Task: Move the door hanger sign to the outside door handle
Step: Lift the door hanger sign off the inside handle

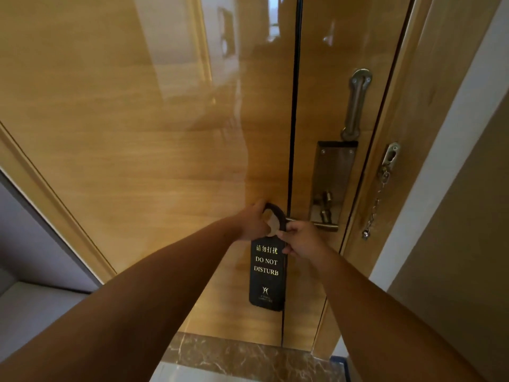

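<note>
A black door hanger sign with gold "DO NOT DISTURB" lettering hangs against the glossy wooden door, just left of the silver lever handle. My left hand grips the left side of the sign's hook loop. My right hand pinches the loop's right side and the sign's upper right edge, close to the handle's inner end. Whether the loop is around the handle I cannot tell; my right hand hides that spot.
A metal lock plate with a thumb turn sits above the handle, and a swing guard bar higher up. A security chain hangs on the door frame at right. A brown marble threshold lies below the door.
</note>
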### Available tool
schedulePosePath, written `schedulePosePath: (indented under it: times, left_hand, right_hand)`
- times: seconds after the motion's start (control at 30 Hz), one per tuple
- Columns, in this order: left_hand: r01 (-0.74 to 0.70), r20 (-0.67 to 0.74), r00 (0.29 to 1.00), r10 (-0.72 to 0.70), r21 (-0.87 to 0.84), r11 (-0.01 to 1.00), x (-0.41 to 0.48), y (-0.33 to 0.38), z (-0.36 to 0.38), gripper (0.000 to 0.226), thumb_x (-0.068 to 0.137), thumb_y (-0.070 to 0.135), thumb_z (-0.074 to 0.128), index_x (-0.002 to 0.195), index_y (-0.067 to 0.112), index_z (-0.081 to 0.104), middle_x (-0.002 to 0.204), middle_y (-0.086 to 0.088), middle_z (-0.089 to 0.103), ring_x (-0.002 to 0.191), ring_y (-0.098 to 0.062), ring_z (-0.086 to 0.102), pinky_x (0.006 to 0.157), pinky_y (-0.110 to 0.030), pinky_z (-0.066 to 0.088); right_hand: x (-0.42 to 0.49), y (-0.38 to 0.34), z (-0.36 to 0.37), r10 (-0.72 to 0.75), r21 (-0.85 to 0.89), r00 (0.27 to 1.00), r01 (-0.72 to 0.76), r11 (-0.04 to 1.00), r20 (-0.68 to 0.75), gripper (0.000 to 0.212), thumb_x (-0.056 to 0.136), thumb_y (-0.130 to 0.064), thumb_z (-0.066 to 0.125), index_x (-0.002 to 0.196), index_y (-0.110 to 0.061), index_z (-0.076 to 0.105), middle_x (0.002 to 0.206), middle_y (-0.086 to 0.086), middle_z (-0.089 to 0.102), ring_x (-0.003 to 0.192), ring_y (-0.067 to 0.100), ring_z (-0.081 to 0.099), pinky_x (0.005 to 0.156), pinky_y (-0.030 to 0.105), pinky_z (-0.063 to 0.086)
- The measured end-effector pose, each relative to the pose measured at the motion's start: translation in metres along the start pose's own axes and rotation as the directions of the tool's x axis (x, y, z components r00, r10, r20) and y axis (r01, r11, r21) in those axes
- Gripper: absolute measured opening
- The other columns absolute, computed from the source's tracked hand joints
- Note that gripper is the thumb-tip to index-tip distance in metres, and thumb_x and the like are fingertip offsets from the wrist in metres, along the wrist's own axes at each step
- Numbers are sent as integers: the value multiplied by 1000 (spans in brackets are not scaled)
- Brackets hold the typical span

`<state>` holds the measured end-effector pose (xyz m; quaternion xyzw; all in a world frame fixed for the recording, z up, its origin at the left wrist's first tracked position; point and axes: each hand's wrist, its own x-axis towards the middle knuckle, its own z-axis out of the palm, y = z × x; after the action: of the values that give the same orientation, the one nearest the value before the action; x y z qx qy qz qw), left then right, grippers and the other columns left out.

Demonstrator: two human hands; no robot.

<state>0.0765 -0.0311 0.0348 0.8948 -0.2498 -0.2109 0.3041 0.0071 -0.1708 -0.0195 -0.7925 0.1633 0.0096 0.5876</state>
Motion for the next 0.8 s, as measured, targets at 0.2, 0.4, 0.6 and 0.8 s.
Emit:
schedulePosePath:
  times: [0.2,0.4,0.6,0.8]
  left_hand:
    - [28,134,991,-2,-198,980,10,5,2,71,80,4,57,144,13,27,134,-18,48,121,-33,45,103,-47,38]
    - [-210,176,971,159,330,920,51,50,47,22,83,44,60,99,27,61,95,2,64,85,-17,59,64,-29,41]
    - [-114,162,986,48,426,898,96,56,92,103,64,90,36,134,16,46,136,-15,51,119,-32,50,99,-48,41]
    - [-105,-30,994,103,-77,991,111,21,127,98,51,100,32,91,18,67,68,7,64,63,-10,57,61,-34,46]
  right_hand:
    - [-20,25,-28,18,74,998,-22,997,57,19,87,-38,59,89,-24,71,72,-5,69,63,11,62,57,25,45]
    - [-48,59,-97,104,131,990,-91,987,-96,37,89,-44,54,96,-13,72,95,15,72,95,31,67,89,43,48]
    - [-83,88,-140,206,117,960,-186,976,-192,35,91,-45,50,82,-15,67,79,9,69,78,26,68,75,40,52]
    - [-87,115,-140,259,170,942,-225,959,-215,34,92,-40,50,81,-13,66,73,5,61,71,20,60,66,32,46]
